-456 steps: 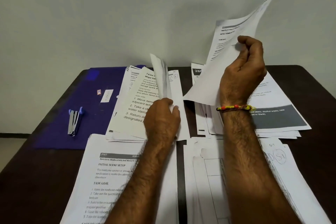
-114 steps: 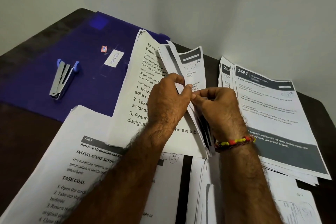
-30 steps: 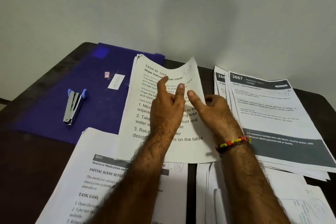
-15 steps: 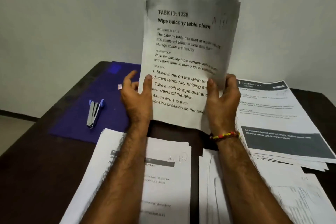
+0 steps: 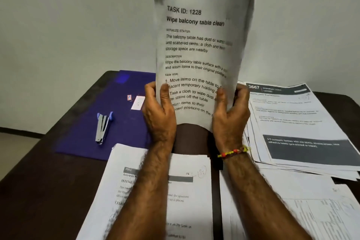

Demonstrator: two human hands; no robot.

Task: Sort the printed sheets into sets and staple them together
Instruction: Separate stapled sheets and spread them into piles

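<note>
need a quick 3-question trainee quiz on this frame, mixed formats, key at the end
1. True or false: the stapler lies on the purple folder, untouched by either hand.
2. Multiple choice: How is the "TASK ID: 1228" sheet stack held?
A. flat on the table under one palm
B. upright, the left hand and the right hand gripping its lower side edges
C. pinched at the top corner by the right hand only
3. Fill in: the top sheet of the pile to the right of the held stack is numbered ____.

Key: 1 true; 2 B; 3 3667
</note>
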